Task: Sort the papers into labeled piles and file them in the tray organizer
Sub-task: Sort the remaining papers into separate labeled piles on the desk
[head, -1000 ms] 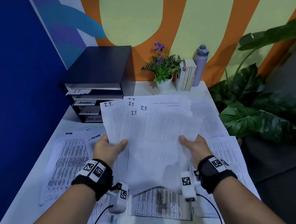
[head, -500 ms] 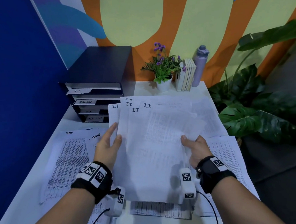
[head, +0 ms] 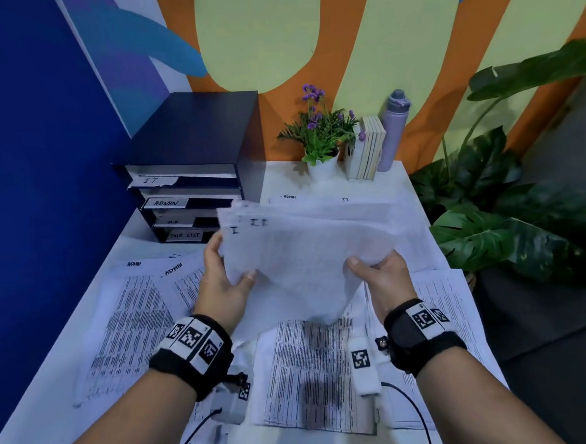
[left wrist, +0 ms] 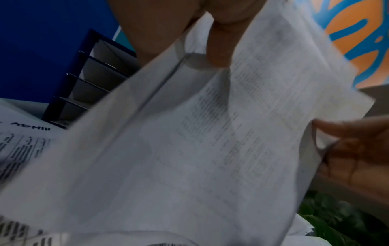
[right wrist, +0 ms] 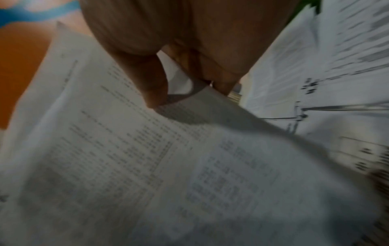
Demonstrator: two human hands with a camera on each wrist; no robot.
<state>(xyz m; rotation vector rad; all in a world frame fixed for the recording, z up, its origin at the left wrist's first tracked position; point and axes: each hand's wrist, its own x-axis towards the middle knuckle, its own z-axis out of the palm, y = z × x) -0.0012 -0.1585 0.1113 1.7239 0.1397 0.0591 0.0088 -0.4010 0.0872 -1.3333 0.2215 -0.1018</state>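
Hands (head: 225, 284) and (head: 381, 278) each pinched a loose paper stack (head: 307, 255); squaring its edges first would ease sliding into the tray organizer (head: 192, 166).

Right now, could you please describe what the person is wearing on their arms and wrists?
Forearms are bare, no sleeves. The left hand and right hand each have a black wristband bearing white square-code tags, with a small white tagged camera unit underneath trailing a thin black cable.

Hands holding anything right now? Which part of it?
Both hold the stack of I.T. papers: left hand grips its left edge, right hand pinches its lower right corner.
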